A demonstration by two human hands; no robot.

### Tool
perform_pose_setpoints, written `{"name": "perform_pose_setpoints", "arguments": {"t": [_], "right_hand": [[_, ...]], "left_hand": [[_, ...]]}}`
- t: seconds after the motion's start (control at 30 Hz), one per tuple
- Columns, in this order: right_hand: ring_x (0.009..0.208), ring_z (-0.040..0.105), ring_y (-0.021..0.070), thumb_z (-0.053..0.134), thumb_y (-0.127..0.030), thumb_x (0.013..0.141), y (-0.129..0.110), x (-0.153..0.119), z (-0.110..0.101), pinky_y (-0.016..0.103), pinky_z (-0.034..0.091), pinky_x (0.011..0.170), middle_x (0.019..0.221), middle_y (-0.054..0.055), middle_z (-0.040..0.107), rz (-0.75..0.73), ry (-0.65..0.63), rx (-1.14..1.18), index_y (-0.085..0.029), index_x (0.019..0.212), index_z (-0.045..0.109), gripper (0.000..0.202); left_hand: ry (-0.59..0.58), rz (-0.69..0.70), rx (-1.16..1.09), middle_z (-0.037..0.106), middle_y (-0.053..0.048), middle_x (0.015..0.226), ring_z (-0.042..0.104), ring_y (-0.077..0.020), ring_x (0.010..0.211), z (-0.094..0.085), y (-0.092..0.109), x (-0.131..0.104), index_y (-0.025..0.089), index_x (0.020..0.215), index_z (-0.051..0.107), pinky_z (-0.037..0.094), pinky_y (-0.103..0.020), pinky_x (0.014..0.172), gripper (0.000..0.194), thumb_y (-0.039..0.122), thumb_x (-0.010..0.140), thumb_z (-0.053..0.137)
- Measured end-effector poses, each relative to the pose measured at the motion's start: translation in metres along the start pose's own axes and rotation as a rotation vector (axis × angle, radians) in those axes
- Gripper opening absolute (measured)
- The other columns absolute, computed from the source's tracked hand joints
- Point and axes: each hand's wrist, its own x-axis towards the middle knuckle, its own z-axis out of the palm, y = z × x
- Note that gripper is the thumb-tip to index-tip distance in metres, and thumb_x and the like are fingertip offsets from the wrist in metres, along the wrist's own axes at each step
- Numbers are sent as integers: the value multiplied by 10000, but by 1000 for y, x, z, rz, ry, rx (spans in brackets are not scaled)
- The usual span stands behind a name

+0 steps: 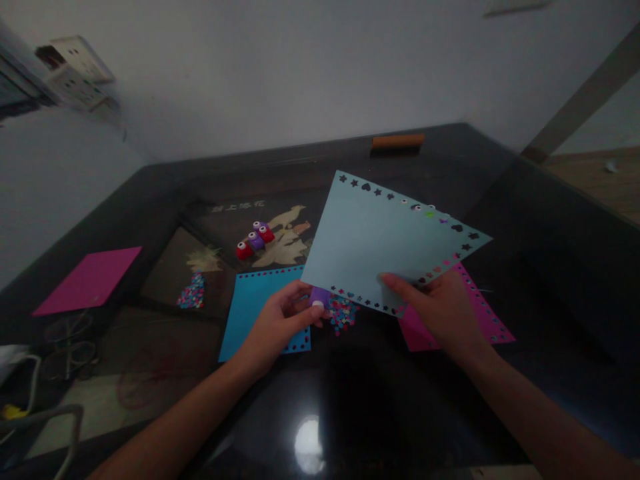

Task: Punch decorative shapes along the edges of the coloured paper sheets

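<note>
My left hand (280, 317) grips a small purple craft punch (319, 299) at the near left corner of a pale blue sheet of paper (377, 243). Star and heart holes run along several edges of that sheet. My right hand (440, 303) pinches the sheet's near right part, thumb on top, and holds it raised and tilted. Under its near edge lies a heap of coloured paper cutouts (343, 315). A bright blue sheet (257, 303) with punched edges lies beneath my left hand. Partly hidden below my right hand is a pink punched sheet (487, 323).
Several red and purple punches (256, 240) stand on the dark glossy table (370, 407) beyond the blue sheet. Left of them are a second cutout heap (193, 292) and another pink sheet (90, 280). An orange-brown object (397, 142) sits near the back edge by the wall.
</note>
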Motion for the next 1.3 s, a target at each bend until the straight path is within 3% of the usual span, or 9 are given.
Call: {"name": "perform_pose_setpoints", "arguments": {"t": [0.47, 0.67, 0.97, 1.3], "right_hand": [[911, 678, 278, 654, -355, 736, 2, -2, 3, 463, 532, 831, 949, 67, 734, -96, -5, -33, -206, 878, 707, 212], [898, 681, 276, 649, -351, 740, 5, -1, 4, 451, 549, 794, 973, 66, 729, -76, -49, -16, -213, 925, 707, 238], [947, 665, 269, 638, -367, 769, 10, 0, 7, 446, 525, 855, 1008, 57, 720, -68, -88, 29, -231, 949, 703, 235], [954, 661, 264, 635, -356, 767, 9, -1, 8, 447, 522, 857, 981, 46, 727, -89, -97, 10, -231, 935, 705, 221]], "left_hand": [[43, 7, 22, 693, -34, 864, 654, -161, 695, 1, 2, 2, 178, 949, 624, 510, -288, 654, 297, 303, 697, 718], [40, 14, 18, 688, -18, 739, 655, -157, 674, 0, 0, 3, 163, 870, 637, 521, -289, 682, 251, 339, 710, 715], [55, -13, -41, 677, -28, 754, 643, -145, 658, -2, -2, 4, 146, 876, 645, 516, -277, 671, 276, 350, 709, 728], [56, 26, 54, 604, -3, 672, 508, -108, 597, -6, -4, 6, 153, 829, 646, 363, -227, 542, 240, 370, 739, 696]]}}
